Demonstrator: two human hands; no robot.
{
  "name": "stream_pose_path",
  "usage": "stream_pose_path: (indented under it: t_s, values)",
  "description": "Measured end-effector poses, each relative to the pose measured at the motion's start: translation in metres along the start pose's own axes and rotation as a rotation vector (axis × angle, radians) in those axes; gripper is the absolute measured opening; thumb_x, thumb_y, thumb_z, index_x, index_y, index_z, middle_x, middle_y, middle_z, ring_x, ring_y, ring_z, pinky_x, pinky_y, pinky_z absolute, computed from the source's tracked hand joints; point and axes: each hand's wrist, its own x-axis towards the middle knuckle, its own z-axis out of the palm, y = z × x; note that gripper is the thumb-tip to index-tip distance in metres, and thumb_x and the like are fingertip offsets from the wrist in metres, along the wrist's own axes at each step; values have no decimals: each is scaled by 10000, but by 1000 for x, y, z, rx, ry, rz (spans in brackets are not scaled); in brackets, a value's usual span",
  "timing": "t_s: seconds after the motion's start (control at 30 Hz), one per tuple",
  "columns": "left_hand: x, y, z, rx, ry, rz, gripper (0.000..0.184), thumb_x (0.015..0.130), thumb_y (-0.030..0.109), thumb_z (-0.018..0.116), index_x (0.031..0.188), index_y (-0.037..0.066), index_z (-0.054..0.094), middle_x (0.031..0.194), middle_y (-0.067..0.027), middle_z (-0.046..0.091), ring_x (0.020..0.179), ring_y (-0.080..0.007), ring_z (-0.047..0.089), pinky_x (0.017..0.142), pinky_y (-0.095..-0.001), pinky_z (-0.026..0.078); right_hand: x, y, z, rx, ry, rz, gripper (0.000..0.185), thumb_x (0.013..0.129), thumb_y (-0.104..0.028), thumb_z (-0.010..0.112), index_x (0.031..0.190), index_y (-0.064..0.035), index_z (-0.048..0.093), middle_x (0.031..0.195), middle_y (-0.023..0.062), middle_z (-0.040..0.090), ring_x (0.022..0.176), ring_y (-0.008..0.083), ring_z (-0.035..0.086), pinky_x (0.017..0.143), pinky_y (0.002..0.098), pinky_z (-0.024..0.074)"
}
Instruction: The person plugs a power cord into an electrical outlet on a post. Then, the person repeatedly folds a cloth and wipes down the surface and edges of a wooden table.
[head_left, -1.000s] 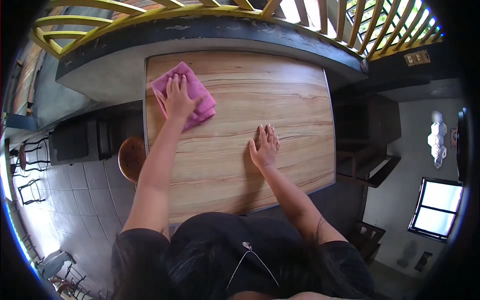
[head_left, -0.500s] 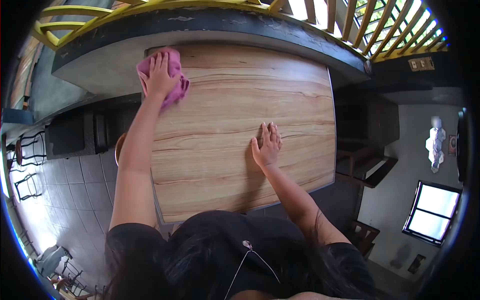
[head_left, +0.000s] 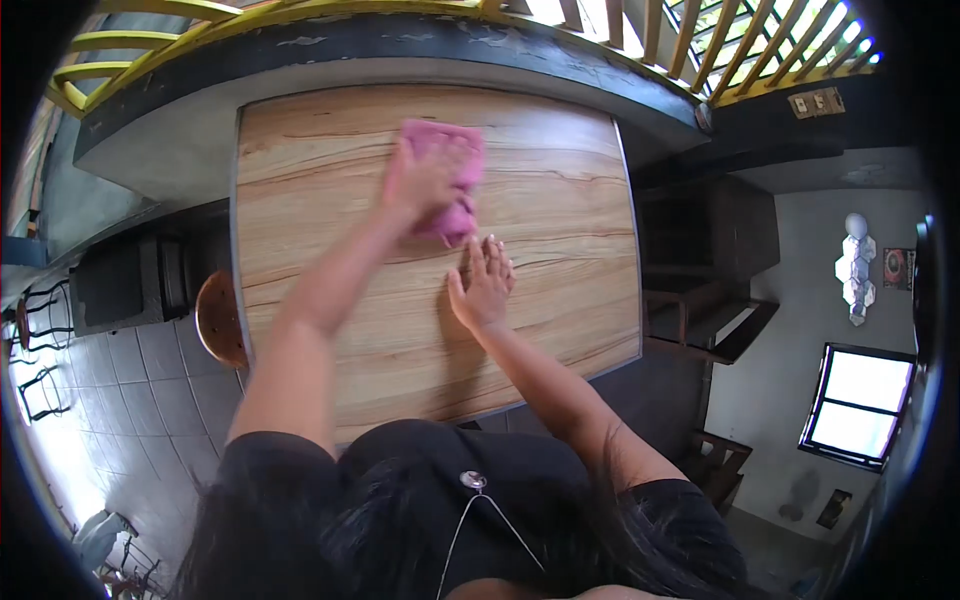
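Note:
A folded pink cloth (head_left: 440, 135) lies on the wood-grain tabletop (head_left: 560, 230), left of its middle and towards the far side. My left hand (head_left: 425, 183) is on top of the cloth and holds it against the surface; motion blurs the fingers. Just nearer to me, my right hand (head_left: 483, 292) rests on the tabletop with its fingers spread and nothing in it. Its fingertips are close to the near end of the cloth.
A low wall (head_left: 350, 50) with yellow railings runs along the table's far edge. A round brown stool (head_left: 218, 318) stands at the left edge. Dark wooden furniture (head_left: 715, 300) is at the right, with a window (head_left: 860, 405) beyond.
My left hand and the cloth went to the table's far left corner, then came back right towards the middle. My right hand stays on the tabletop while the view has shifted.

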Motion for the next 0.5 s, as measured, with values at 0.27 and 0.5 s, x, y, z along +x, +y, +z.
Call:
stream_pose_path:
  t_s: [0.27, 0.5]
  values:
    - [7, -66, -72, 301, -56, -722, 423, 876, 308, 359, 1245, 136, 470, 1307, -137, 431, 1247, -233, 359, 1037, -558, 156, -1, 0, 1, 89, -36, -42, 654, 813, -384, 491, 1350, -80, 273, 1391, 199, 233, 1298, 358, 177, 1035, 499, 118]
    - [98, 101, 44, 100, -144, -186, 581, 842, 422, 386, 1304, 68, 386, 1394, -80, 329, 1291, -208, 296, 966, -689, 91, 3, -2, -12, -11, -237, -28, 713, 814, -415, 458, 1385, -83, 191, 1433, 176, 142, 1327, 346, 116, 1047, 514, 81]
